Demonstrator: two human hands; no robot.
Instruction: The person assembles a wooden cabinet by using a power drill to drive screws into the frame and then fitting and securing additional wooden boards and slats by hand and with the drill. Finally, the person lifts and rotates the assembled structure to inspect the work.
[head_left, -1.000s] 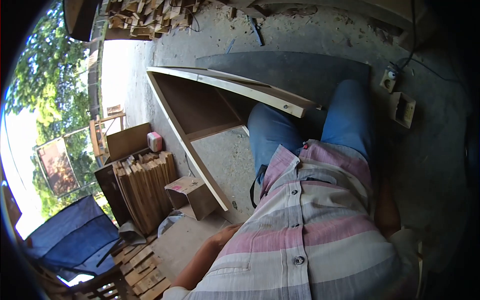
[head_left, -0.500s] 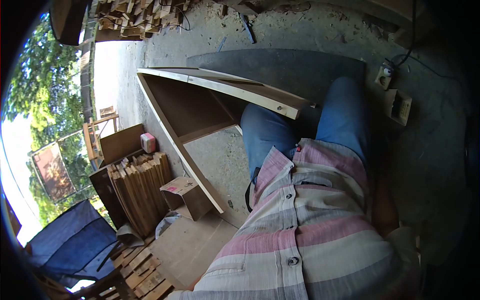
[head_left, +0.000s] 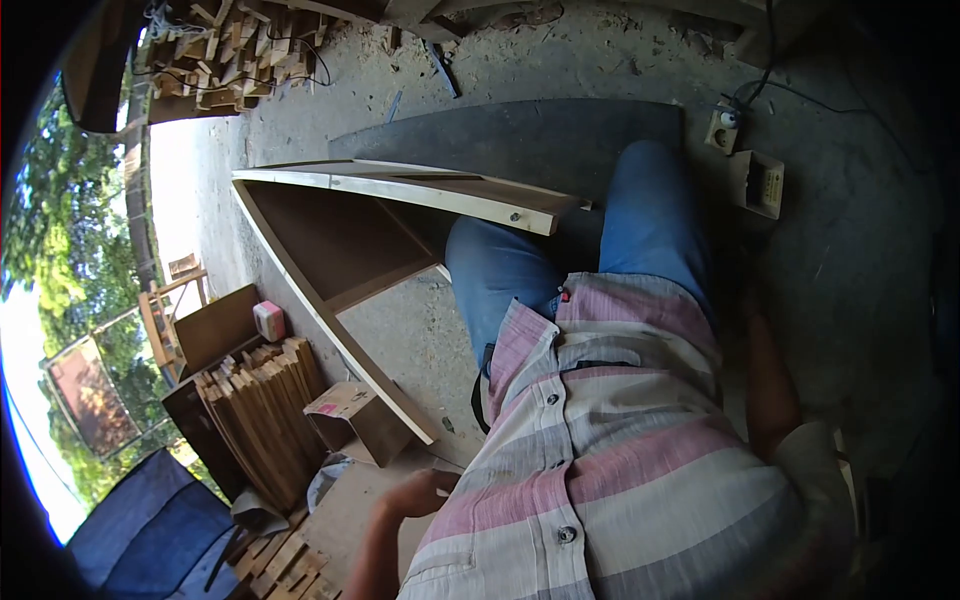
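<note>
Here, the left hand (head_left: pixel 415 492) is hanging loosely curled, gripping nothing, just below the wooden frame (head_left: pixel 330 325) whose near end is slanting toward it; the right hand is hidden.

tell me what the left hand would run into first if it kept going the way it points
The left hand points up and right, toward the near end of the wooden frame's lower board. That board end looks like the first thing in line, though depth is hard to judge and the striped shirt hides part of the way.

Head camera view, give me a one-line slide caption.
Person in striped shirt stands by wooden cabinet frame, left hand near the cardboard box.
</note>
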